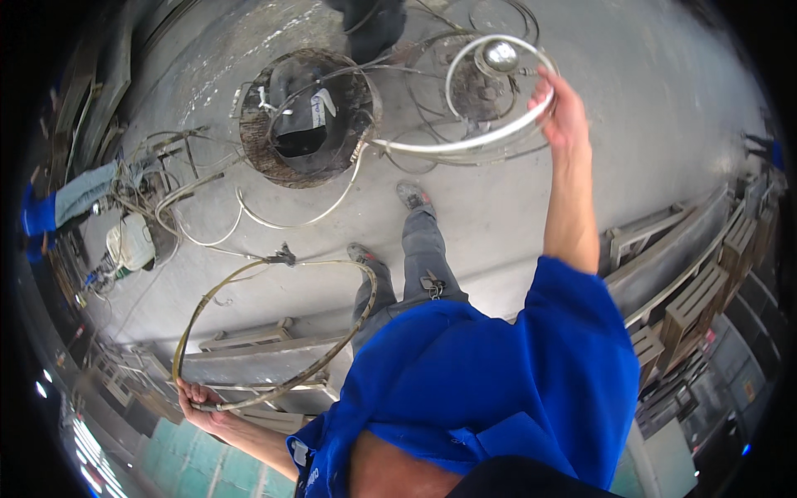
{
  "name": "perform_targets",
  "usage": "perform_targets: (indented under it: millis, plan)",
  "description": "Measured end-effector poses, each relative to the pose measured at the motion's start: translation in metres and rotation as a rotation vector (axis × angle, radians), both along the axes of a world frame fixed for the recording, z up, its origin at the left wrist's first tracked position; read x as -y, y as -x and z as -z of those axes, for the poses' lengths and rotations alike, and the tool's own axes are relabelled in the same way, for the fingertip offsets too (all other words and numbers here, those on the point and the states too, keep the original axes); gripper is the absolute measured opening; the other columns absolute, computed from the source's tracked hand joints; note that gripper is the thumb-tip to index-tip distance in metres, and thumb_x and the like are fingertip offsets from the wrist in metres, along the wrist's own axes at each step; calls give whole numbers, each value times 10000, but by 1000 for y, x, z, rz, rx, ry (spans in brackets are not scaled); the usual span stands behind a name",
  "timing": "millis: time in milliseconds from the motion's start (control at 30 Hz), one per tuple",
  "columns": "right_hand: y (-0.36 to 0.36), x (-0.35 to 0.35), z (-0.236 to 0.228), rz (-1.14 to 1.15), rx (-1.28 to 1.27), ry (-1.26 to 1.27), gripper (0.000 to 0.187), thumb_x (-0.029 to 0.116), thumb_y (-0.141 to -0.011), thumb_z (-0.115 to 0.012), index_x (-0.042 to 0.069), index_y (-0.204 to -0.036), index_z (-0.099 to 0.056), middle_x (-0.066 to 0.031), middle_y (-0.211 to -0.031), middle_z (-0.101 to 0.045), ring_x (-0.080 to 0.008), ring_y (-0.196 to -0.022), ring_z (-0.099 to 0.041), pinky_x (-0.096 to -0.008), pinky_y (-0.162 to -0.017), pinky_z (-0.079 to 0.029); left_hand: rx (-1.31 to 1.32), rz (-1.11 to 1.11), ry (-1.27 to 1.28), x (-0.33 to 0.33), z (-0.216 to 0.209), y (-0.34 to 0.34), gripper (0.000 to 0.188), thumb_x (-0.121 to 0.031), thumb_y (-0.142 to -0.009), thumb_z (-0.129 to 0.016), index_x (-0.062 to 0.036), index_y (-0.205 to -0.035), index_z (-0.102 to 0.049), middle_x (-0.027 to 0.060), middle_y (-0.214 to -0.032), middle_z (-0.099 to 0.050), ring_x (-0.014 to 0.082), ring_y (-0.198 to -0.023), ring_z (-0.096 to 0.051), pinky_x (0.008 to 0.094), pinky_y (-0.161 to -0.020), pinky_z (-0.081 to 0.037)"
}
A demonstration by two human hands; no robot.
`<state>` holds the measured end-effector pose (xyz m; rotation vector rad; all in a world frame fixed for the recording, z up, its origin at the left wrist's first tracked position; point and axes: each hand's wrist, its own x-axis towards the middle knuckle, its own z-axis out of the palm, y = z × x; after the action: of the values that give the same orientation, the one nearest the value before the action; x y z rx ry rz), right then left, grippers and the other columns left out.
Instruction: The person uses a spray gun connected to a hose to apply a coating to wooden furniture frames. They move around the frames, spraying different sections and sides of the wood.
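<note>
My left hand [199, 402], low on the left, is closed round a loop of brownish-yellow hose [365, 303]. The loop hangs open in the air, with a small dark fitting [285, 255] at its far side. Out to the upper right, my right hand [560, 108] grips a white hose [498, 133] that curves into a big loop. One stretch of this hose runs left toward a round, rough-sided drum-like block [253, 137]. Seen through the white loop is a shiny rounded metal piece [500, 56]; what it is attached to is unclear.
Dark material and a pale scrap [322, 108] lie on the round block. Thin hoses tangle across the grey floor [664, 91]. A whitish container [130, 242] stands left, near a person in blue [40, 214]. Another person's dark leg [374, 29] shows ahead. Wooden frames [693, 303] line the right.
</note>
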<state>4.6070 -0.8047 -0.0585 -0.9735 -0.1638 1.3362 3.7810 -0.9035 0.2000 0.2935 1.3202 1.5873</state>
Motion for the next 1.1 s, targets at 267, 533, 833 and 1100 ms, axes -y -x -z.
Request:
perform_targets:
  millis: [267, 533, 833, 1100]
  plan:
    - [62, -42, -52, -326, -180, -397, 200, 229, -1095, -504, 63, -1179, -577, -83, -912, -688, -256, -896, -728, -489, -830, -644, 62, 58, -175, 4, 6, -13, 129, -62, -1058, -486, 51, -1082, -544, 35, -752, -439, 142, -594, -427, 270, -529, -456]
    - [265, -23, -116, -609, -223, -497, 613, 36, -924, -720, 118, -1441, -402, -198, -1450, -532, -400, -1440, -464, -561, -1167, -445, -61, -151, -178, 1, 12, -82, 96, -4, -987, -583, -43, -1037, -511, 23, -793, -505, 133, -674, -478, 264, -584, -457]
    - [454, -50, -231, -966, -27, -923, 593, -36, -927, -656, 8, -1450, -382, -313, -1462, -507, -412, -1405, -505, -512, -1119, -515, -171, -78, -290, -29, 61, -107, 298, -41, -889, -672, -141, -1153, -577, 316, -1496, -516, 380, -1474, -440, 556, -1222, -332]
    - [600, -73, -338, -1024, -49, -1277, 633, 35, -957, -629, -7, -1525, -352, -313, -1448, -521, -501, -1382, -490, -586, -1057, -536, -298, 129, -622, -32, 40, 7, 462, -56, -917, -705, -98, -1275, -415, 111, -1114, -666, 249, -1220, -597, 456, -1038, -472]
